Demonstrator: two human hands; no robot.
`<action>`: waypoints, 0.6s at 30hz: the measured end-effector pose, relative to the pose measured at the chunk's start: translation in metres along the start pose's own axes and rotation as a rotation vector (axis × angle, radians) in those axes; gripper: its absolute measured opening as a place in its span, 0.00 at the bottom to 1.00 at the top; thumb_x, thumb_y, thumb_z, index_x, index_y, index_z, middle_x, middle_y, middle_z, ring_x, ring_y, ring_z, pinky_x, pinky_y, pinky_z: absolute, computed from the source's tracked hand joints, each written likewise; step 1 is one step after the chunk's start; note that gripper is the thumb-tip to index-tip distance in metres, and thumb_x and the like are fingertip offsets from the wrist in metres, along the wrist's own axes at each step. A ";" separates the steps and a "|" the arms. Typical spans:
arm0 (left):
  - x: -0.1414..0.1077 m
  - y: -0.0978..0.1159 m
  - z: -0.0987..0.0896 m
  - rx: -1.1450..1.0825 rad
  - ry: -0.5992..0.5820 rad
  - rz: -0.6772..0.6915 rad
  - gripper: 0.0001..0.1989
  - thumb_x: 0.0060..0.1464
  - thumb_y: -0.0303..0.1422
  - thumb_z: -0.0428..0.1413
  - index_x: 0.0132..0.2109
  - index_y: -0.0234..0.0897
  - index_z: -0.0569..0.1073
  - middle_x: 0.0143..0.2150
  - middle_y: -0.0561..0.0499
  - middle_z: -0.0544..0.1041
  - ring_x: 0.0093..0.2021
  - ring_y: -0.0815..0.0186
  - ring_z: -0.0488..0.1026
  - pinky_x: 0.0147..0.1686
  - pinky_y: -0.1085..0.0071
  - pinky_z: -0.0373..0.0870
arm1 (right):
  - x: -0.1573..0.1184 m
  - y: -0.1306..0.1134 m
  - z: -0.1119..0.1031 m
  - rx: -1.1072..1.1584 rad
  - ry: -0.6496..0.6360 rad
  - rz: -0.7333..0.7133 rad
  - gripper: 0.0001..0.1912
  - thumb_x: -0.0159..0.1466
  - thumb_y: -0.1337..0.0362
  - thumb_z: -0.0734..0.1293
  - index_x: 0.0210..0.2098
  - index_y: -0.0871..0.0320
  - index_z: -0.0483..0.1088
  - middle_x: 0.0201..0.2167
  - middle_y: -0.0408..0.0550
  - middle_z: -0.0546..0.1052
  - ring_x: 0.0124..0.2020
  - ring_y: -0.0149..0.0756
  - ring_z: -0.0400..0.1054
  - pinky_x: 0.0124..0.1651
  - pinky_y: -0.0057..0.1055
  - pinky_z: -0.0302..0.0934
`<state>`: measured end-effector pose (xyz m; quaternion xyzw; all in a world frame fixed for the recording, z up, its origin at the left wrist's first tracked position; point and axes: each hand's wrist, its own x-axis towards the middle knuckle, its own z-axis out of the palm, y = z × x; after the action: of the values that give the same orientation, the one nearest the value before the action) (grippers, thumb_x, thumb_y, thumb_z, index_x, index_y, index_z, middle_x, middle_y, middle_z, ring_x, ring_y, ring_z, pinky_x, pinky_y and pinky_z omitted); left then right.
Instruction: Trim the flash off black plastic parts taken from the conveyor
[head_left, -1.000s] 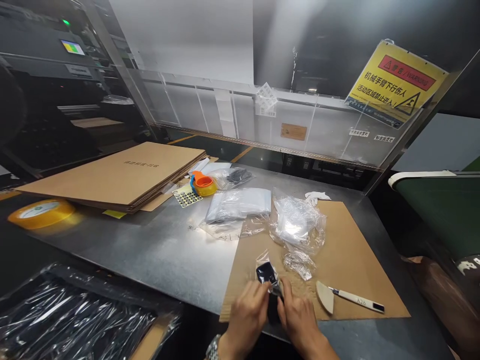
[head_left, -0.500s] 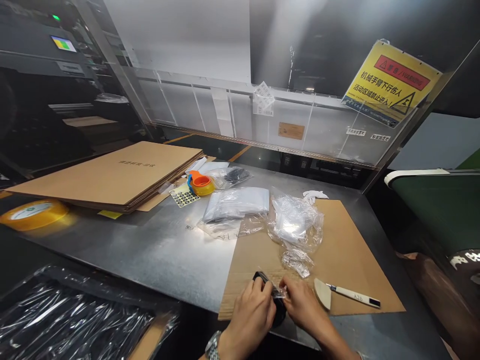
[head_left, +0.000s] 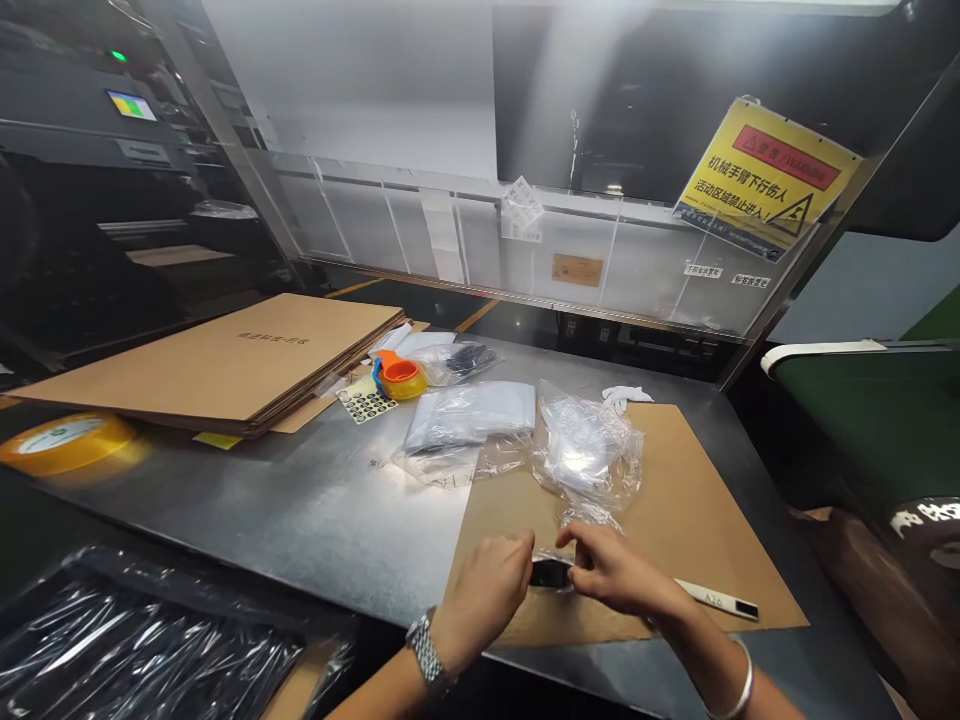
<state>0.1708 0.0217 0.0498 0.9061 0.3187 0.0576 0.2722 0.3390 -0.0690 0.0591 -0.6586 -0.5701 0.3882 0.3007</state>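
Note:
A small black object [head_left: 551, 573] with clear film round it lies between my hands, over the near part of a flat cardboard sheet [head_left: 675, 480]. At its left end is my left hand [head_left: 495, 580], fingers curled and pressed together against it. My right hand [head_left: 611, 570] is bent at its right end, with thumb and index finger close to the film. Just beyond my hands sits crumpled clear plastic [head_left: 589, 516]. A white-handled cutter [head_left: 716, 598] is partly covered by my right forearm.
Clear plastic bags [head_left: 589, 445] and a packed bag [head_left: 472, 412] lie beyond my hands. Further left are an orange tape dispenser [head_left: 400, 373], stacked cardboard [head_left: 217, 355] and a yellow tape roll [head_left: 67, 442]. Black plastic wrapping [head_left: 135, 640] fills the lower left.
Both hands have moved up and forward over the cardboard with the black object. My right hand and forearm now hide the beige piece and part of the cutter. The view has shifted slightly.

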 end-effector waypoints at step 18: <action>-0.002 0.065 0.000 -0.596 -0.110 0.277 0.13 0.57 0.37 0.45 0.35 0.38 0.72 0.27 0.53 0.73 0.26 0.70 0.67 0.27 0.76 0.66 | -0.068 0.038 0.067 1.031 0.413 0.273 0.38 0.51 0.29 0.52 0.32 0.59 0.66 0.14 0.40 0.67 0.12 0.26 0.57 0.15 0.22 0.50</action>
<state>0.2046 -0.0216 0.0849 0.8231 0.1464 0.1360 0.5316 0.2982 -0.1451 0.0045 -0.5568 -0.1463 0.5146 0.6354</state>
